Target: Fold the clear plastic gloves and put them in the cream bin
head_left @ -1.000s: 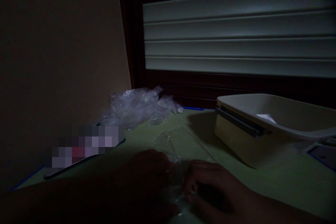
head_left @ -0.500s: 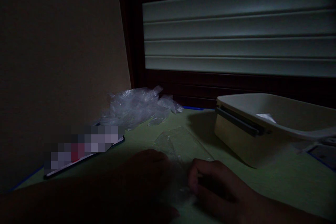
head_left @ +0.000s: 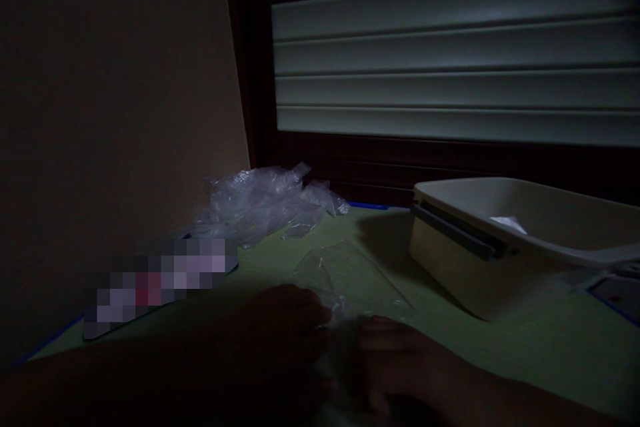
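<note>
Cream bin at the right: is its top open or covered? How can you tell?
Open, where in view: no lid covers the bin; its inner wall shows, and a pale piece lies inside.

No lettering, number, brand or sign can be read. At eight o'clock, the flat, dark-edged rectangular object has its face covered by a coarse mosaic of grey, pale violet and dark red squares, so any print there is hidden. At four o'clock, the dark flat panel with a blue edge at the right border bears a small, dim reddish mark, too blurred and dark to tell as a letter or sign.
</note>
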`<state>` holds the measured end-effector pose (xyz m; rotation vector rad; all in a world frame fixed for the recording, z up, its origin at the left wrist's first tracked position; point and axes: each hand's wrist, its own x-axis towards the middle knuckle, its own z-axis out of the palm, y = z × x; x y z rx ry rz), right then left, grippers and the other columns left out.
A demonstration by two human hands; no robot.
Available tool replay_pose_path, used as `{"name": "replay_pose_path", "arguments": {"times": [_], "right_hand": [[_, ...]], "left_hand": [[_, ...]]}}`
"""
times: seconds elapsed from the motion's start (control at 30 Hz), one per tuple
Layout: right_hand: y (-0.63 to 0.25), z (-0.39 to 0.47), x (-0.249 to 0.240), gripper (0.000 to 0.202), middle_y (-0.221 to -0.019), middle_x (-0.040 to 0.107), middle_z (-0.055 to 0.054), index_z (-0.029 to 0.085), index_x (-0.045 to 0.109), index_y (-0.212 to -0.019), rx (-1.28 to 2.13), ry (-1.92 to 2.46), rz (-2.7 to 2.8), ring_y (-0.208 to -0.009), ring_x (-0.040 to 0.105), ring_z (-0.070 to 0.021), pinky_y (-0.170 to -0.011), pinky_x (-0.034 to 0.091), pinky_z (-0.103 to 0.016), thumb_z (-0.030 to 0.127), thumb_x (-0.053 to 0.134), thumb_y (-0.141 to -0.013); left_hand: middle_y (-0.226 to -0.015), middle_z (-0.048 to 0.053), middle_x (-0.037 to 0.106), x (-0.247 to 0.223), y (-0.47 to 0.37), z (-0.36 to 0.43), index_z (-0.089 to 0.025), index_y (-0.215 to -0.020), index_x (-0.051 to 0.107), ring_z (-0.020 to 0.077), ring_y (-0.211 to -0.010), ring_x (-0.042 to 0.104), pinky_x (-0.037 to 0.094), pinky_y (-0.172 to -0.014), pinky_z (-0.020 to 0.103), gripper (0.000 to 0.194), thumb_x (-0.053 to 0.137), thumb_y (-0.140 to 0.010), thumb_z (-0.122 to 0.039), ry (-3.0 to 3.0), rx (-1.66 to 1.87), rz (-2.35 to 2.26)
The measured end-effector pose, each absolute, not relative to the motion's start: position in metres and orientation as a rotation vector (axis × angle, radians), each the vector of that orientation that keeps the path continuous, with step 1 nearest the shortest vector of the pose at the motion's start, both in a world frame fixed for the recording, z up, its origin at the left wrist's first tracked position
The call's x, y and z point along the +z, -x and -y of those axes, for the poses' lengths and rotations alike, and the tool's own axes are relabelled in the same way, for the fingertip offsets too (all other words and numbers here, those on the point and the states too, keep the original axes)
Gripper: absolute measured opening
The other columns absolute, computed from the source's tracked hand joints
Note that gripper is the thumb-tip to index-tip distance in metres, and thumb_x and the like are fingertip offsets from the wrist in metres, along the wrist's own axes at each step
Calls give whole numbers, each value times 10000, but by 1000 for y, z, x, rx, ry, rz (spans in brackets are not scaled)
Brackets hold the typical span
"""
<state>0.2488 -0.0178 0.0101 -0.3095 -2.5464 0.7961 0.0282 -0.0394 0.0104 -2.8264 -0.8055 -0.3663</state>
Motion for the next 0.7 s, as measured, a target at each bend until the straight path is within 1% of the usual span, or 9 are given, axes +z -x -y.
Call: {"name": "replay_pose_path", "arguments": {"times": [0.03,0.07,0.1,0.2,0.3,0.43,0.53,0.63,0.7], "right_hand": [[-246,13,1,118,-730,625,-18,198,513,-680,724,189,2516,-759,588,-134,-758,441,-250,105,526,-751],[-244,9,-7,129,-687,614,6,204,509,-671,626,73,2482,-713,579,-123,-719,434,-238,113,538,-758],[-242,5,-15,106,-709,617,7,206,522,-699,553,50,2453,-726,574,-124,-717,424,-242,133,557,-767],[-238,1,-25,102,-730,615,18,208,531,-723,503,40,2451,-736,564,-111,-713,406,-229,150,599,-772],[-238,4,-20,114,-690,588,30,208,524,-706,486,69,2458,-699,550,-103,-675,393,-224,163,603,-777],[-238,4,-19,119,-654,544,37,208,508,-687,514,71,2403,-637,507,-101,-627,376,-224,196,592,-770],[-239,0,-28,85,-705,562,18,213,522,-738,502,68,2423,-675,505,-115,-676,384,-244,215,527,-823],[-240,-2,-34,130,-747,582,-1,224,539,-835,455,55,2484,-726,510,-133,-727,385,-270,210,423,-893],[-240,0,-32,160,-755,588,-9,221,536,-875,425,94,2510,-729,510,-137,-725,384,-271,209,381,-915]], "left_hand": [[-941,73,621,10,-28,39,-163,-909,555,208,-849,560,436,-817,349,251,457,-877,-391,2835,-374,809],[-949,72,624,9,-28,39,-164,-914,557,210,-855,562,435,-819,349,245,466,-876,-388,2840,-389,811],[-960,71,626,8,-27,39,-164,-924,558,213,-864,564,433,-823,352,247,472,-876,-390,2835,-407,813],[-989,73,630,7,-27,38,-154,-955,562,219,-897,566,427,-835,352,296,452,-889,-421,2805,-470,821],[-966,74,636,8,-28,38,-140,-961,565,216,-863,576,438,-806,352,349,393,-910,-439,2810,-483,775],[-992,61,632,10,-28,41,-159,-991,560,210,-878,574,430,-821,346,349,391,-913,-455,2823,-479,837],[-976,59,639,12,-29,43,-167,-980,568,203,-889,568,426,-841,338,338,368,-926,-434,2814,-510,852],[-926,47,645,13,-31,42,-176,-925,587,190,-831,570,435,-817,330,286,370,-930,-361,2811,-490,839],[-928,42,643,12,-32,39,-180,-907,590,185,-811,567,441,-801,330,250,384,-919,-321,2823,-450,834]]}}
